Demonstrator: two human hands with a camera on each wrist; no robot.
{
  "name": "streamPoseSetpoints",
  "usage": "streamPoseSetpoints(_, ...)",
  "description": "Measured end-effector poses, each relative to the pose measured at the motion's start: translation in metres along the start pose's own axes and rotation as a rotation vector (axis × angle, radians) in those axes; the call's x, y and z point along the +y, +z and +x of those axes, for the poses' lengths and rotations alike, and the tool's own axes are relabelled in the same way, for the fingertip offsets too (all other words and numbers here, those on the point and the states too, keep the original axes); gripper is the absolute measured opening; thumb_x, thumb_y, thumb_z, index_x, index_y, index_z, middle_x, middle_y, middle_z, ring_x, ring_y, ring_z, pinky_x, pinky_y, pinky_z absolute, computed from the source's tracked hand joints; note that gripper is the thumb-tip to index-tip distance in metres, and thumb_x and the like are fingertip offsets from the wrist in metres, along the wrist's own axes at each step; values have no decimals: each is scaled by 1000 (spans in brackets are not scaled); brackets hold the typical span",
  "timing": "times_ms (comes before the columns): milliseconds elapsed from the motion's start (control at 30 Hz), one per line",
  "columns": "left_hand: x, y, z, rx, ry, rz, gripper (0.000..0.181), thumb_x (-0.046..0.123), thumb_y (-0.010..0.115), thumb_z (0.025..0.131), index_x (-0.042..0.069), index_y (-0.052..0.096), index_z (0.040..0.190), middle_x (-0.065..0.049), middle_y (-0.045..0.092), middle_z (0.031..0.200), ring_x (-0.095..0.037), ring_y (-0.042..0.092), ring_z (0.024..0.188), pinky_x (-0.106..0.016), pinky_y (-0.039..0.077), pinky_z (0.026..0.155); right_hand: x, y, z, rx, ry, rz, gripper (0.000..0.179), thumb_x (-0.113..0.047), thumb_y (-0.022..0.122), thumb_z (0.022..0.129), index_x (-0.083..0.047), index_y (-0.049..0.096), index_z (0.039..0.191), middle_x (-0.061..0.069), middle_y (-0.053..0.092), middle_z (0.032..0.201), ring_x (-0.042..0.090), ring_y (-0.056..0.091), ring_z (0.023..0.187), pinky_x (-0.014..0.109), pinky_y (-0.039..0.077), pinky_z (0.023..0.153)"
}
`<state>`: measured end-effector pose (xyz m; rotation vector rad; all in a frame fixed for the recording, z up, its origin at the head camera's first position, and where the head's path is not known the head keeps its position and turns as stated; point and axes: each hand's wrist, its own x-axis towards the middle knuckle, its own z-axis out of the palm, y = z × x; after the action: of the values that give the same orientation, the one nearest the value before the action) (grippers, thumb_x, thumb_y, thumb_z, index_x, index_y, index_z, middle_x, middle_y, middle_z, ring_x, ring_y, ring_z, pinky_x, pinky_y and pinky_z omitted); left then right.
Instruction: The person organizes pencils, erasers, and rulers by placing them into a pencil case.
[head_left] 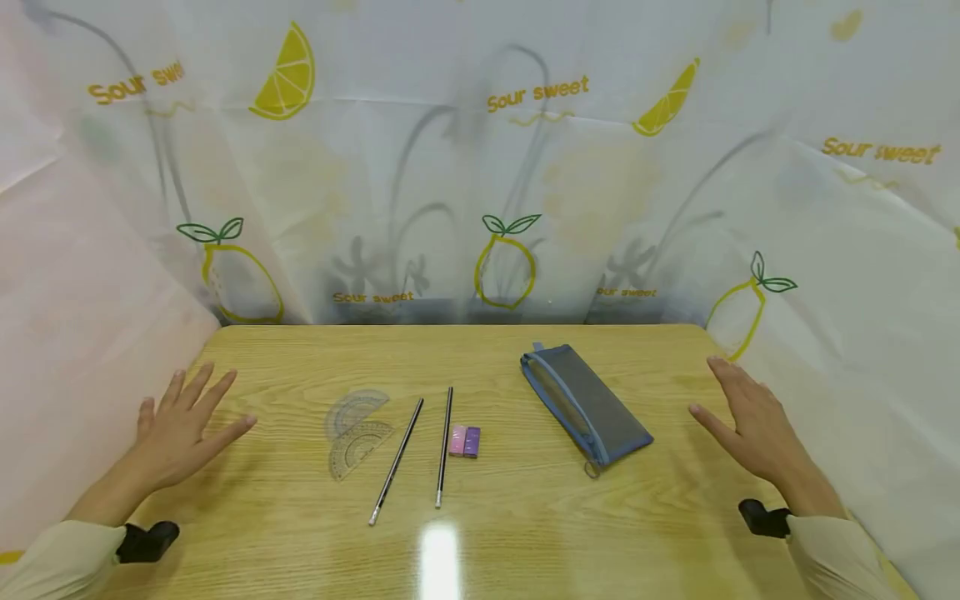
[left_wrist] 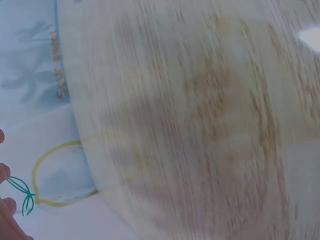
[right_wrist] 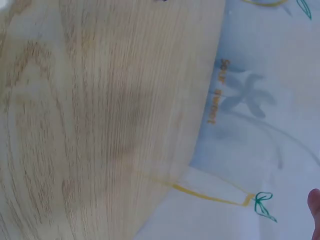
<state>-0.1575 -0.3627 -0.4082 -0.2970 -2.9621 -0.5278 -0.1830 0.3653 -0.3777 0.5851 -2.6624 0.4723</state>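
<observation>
At the left side of the table my left hand is held with fingers spread and nothing in it. My right hand is at the right side, fingers straight, also holding nothing. Nearest the left hand lie two clear protractors, one partly overlapping the other. To their right are two dark pencils with white ends, one slanted and one nearly upright in view. Beside them sit a pink eraser and a purple eraser, side by side. Closer to the right hand lies a grey mesh pencil case with blue edging.
The wooden table has a white curtain printed with lemons along its back and sides. A bright glare patch shows at the front middle. Black wrist mounts, left and right, sit at the cuffs.
</observation>
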Motion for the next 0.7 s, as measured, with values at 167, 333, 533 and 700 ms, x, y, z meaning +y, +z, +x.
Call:
streamPoseSetpoints(167,8,0,-1,70,30,-8,81,42,54,97,6,12,156,-22,-6,158,-44,-19,139,-74,-16,95,-5,1,1,83,-48,32,70,-23,63,94,1,28,151,30,36,144,50,34,129,61,19,106)
streamPoseSetpoints(333,14,0,0,131,54,-33,78,38,57,96,2,19,154,-26,3,157,-49,-10,140,-75,-11,96,-10,2,2,153,-81,41,65,-20,65,93,2,35,147,30,40,142,50,37,126,58,23,106)
streamPoseSetpoints(533,22,4,4,252,125,-67,72,32,62,93,-4,31,147,-34,27,146,-57,20,131,-77,8,94,-20,2,8,234,-100,58,57,-18,66,91,1,45,141,27,48,134,50,44,117,63,33,91)
streamPoseSetpoints(700,33,2,8,326,184,-106,66,24,68,90,-8,40,140,-35,40,133,-56,38,116,-70,28,85,-31,1,11,246,-81,76,54,-16,67,91,-1,49,139,25,52,130,49,47,114,63,33,88)
